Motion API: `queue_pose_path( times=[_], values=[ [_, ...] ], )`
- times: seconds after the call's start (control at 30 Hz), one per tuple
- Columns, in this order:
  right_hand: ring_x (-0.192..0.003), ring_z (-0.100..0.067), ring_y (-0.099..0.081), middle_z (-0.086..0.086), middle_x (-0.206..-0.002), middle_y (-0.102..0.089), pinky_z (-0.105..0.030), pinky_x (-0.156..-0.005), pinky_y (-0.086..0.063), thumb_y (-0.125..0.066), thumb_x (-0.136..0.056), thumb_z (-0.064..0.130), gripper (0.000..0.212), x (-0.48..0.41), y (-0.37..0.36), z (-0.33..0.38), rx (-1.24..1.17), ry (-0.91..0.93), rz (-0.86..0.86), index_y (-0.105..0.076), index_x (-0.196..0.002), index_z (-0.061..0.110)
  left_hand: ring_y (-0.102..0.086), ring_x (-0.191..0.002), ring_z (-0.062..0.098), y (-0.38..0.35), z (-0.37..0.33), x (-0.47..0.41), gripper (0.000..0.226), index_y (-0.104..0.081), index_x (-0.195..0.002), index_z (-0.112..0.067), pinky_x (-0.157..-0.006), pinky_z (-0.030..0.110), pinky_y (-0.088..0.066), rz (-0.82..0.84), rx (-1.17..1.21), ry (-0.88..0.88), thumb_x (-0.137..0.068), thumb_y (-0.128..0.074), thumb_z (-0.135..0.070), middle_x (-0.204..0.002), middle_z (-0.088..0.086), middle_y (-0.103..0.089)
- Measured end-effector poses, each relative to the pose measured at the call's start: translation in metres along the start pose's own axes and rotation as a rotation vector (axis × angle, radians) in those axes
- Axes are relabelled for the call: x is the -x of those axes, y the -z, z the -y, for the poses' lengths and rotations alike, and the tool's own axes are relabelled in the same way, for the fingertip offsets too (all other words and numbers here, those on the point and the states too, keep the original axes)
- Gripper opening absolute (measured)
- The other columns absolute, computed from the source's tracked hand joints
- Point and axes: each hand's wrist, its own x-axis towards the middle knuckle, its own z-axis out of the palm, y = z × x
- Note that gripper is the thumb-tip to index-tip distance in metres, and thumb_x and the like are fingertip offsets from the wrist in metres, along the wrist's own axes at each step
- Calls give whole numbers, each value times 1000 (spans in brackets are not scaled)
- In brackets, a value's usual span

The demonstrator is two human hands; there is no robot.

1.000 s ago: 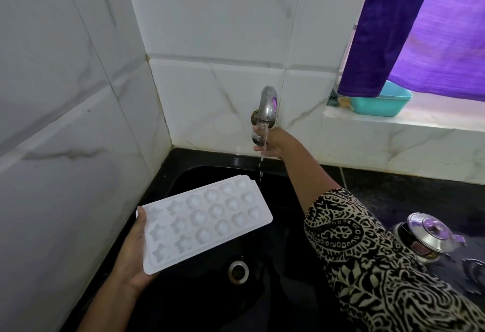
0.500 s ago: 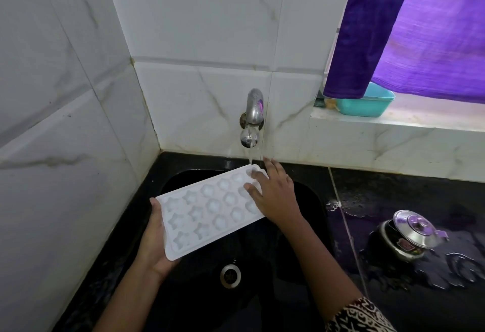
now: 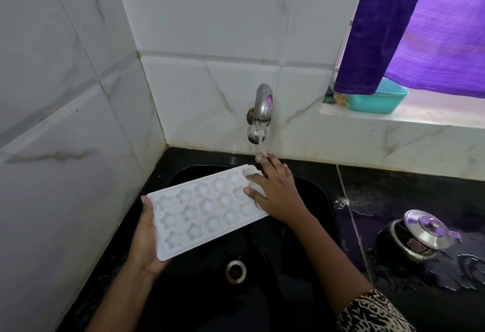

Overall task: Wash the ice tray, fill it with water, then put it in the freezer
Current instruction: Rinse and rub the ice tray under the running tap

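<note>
A white ice tray (image 3: 202, 208) with star and round moulds is held level over the black sink (image 3: 309, 189). My left hand (image 3: 145, 237) grips its near left end from underneath, thumb on the rim. My right hand (image 3: 275, 192) lies flat on the tray's far right end, fingers straight and spread. Water runs from the steel tap (image 3: 259, 113) on the wall and lands at the tray's far right corner, by my fingertips.
The sink drain (image 3: 235, 271) lies below the tray. On the wet black counter to the right stands a steel-lidded pot (image 3: 417, 237). A teal plastic tub (image 3: 375, 100) sits on the window ledge under a purple curtain (image 3: 409, 24). White tiled walls close in on the left and behind.
My right hand left the tap and came down onto the tray's right end. The tray rose and moved under the running water.
</note>
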Motion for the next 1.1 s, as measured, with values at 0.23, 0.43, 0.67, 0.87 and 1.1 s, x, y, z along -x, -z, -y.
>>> queue_pose_path(
  times=[0.23,0.43,0.67,0.87,1.1],
  values=[
    [-145,-13,13,1,-161,1,-50,-115,1,-28,-91,66,65,3,-9,17,-64,-67,-40,-47,-135,23,-65,-112,33,-12,13,4,72,-73,-114,-20,-75,46,-59,-10,73,42,-84,-39,-76,-128,15,-64],
    [-147,-17,9,2,-160,-3,-53,-116,-3,-21,-93,62,58,3,5,2,-30,-123,-141,-66,-105,28,-66,-109,33,-9,16,6,72,-75,-111,-21,-73,45,-59,0,50,44,-83,-38,-76,-126,15,-65],
    [-137,-5,25,14,-152,16,-49,-117,4,-20,-92,63,62,8,-5,4,-122,-84,-64,-61,-122,28,-66,-109,33,-8,15,6,72,-73,-115,-21,-71,44,-59,-23,49,-6,-83,-40,-77,-127,15,-65],
    [-140,-11,28,6,-154,21,-45,-113,12,-12,-89,67,72,4,-10,19,-6,-85,-136,-52,-131,25,-66,-109,35,-14,25,3,77,-61,-127,-18,-72,46,-59,-32,64,26,-83,-39,-76,-127,16,-65],
    [-140,-13,25,6,-156,15,-49,-117,6,-26,-97,55,48,7,-3,-5,4,-42,-85,-64,-115,30,-67,-108,33,-3,23,6,72,-74,-111,-22,-71,43,-59,-17,10,-1,-81,-39,-78,-124,14,-66]
  ],
)
